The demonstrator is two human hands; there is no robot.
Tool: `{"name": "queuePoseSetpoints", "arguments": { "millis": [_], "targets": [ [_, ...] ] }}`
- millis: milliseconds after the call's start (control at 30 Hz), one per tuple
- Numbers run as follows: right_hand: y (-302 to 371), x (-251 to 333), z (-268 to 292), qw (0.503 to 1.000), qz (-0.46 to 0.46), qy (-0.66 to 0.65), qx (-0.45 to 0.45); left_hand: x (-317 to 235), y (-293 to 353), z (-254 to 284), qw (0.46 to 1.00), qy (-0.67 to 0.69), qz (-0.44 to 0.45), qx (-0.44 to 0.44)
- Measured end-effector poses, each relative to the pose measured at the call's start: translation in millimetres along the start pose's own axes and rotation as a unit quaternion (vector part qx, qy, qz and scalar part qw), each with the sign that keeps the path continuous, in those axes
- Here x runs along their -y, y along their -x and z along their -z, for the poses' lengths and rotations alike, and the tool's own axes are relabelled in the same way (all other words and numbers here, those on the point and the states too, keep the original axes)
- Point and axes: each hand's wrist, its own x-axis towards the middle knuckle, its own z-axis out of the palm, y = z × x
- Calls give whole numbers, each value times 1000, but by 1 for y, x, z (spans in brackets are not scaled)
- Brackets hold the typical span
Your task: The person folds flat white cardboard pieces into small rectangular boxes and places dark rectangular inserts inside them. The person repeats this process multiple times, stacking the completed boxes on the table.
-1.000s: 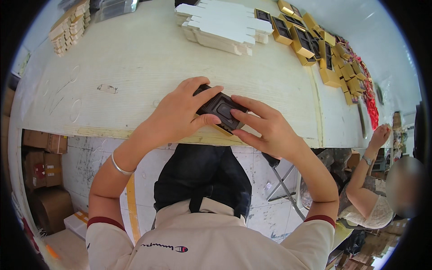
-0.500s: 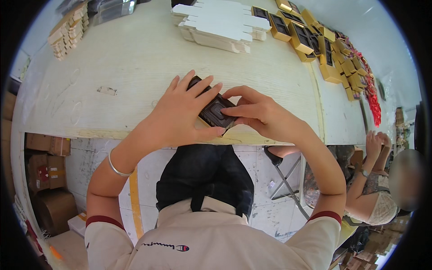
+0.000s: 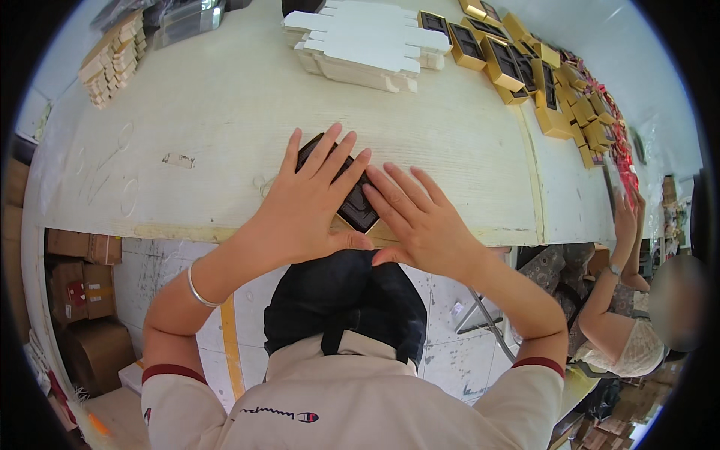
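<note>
A small gold-edged box with a black moulded plastic insert [image 3: 358, 210] lies slantwise near the front edge of the table. Across its left side and top rests my left hand [image 3: 294, 201], fingers spread and thumb stretched toward the near corner. My right hand [image 3: 427, 225] lies at the box's right edge with its fingers straight and apart, their tips touching the insert or its rim. Neither hand is closed round the box. Much of the insert is hidden under my left fingers.
A stack of flat white card blanks [image 3: 360, 37] sits at the far middle. Gold boxes with dark inserts [image 3: 501, 64] crowd the far right, beside red ribbons [image 3: 628, 169]. Folded card pieces [image 3: 112, 64] stand far left. At the right, a co-worker's hands [image 3: 626, 221] are raised near the ribbons.
My right hand has gone from bent fingers pressing in the insert to straight, spread fingers at its right edge. The box and left hand have shifted slightly left. The co-worker's hands have risen.
</note>
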Motion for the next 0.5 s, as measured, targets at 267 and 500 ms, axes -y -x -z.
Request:
{"name": "queuePoseSetpoints", "arguments": {
  "millis": [267, 500],
  "targets": [
    [3, 10, -12, 978, -123, -146, -83, 42, -2, 17, 994, 10, -87, 63],
    [-5, 12, -24, 985, -119, -51, -115, 13, 9, -14, 997, 1, -3, -78]
  ]
}}
